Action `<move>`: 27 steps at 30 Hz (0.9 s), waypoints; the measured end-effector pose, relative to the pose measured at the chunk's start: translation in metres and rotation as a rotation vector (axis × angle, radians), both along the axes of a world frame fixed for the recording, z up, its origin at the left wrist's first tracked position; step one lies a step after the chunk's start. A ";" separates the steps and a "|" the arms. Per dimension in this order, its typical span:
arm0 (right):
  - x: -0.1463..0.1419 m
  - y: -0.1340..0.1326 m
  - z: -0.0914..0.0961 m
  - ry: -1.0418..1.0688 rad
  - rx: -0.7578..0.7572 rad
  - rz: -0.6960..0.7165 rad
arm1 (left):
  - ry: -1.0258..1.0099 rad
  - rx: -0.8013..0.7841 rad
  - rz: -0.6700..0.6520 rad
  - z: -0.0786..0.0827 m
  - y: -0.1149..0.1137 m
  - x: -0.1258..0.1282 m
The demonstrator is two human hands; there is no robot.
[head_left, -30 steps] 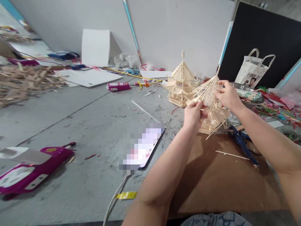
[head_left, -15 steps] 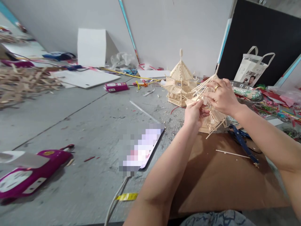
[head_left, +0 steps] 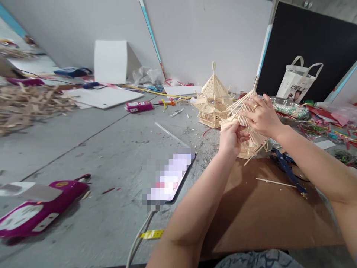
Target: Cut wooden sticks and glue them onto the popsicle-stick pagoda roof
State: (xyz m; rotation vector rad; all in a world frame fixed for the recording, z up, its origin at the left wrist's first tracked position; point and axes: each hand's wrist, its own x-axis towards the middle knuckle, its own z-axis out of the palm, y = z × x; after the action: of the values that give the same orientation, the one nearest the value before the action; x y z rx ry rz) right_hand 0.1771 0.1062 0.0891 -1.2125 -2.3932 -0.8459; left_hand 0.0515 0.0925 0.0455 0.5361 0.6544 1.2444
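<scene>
The pagoda model of thin wooden sticks (head_left: 247,145) stands at the near right, on the edge of a brown board, partly hidden by my hands. My left hand (head_left: 231,137) is closed on the lower edge of its upper roof, with thumb and fingers pinched together. From the right, my right hand (head_left: 262,115), a ring on one finger, presses curved fingers against the roof's sloping sticks. Its fingertips are partly lost against the sticks. A similar stick pagoda (head_left: 214,95) with a looped top stands behind to the left, touched by neither hand.
A phone (head_left: 173,175) lies left of my forearm with a cable (head_left: 136,238). A dark blue hand tool (head_left: 287,169) and a loose stick (head_left: 275,181) lie on the brown board (head_left: 264,216). Magenta power strips (head_left: 139,106), a stick pile (head_left: 30,106) and a metal tray (head_left: 291,108) lie around.
The view has shifted slightly. Both hands stay on the near pagoda in almost the same place, with only small finger movements.
</scene>
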 end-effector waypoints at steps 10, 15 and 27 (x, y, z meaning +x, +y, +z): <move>0.026 -0.041 -0.008 0.269 0.070 0.060 | 0.166 0.080 0.147 -0.013 -0.008 0.003; 0.046 -0.074 -0.040 0.561 -0.031 0.099 | 0.389 0.221 0.280 -0.031 -0.036 0.005; 0.056 -0.116 -0.115 1.381 -0.651 0.081 | 0.906 0.584 -0.117 -0.078 -0.083 0.017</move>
State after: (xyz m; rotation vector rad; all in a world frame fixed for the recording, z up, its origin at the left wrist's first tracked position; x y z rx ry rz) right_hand 0.2329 -0.0098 -0.0254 -1.2184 -1.4491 0.7284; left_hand 0.0689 0.0093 -0.0326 1.6526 0.9804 1.0363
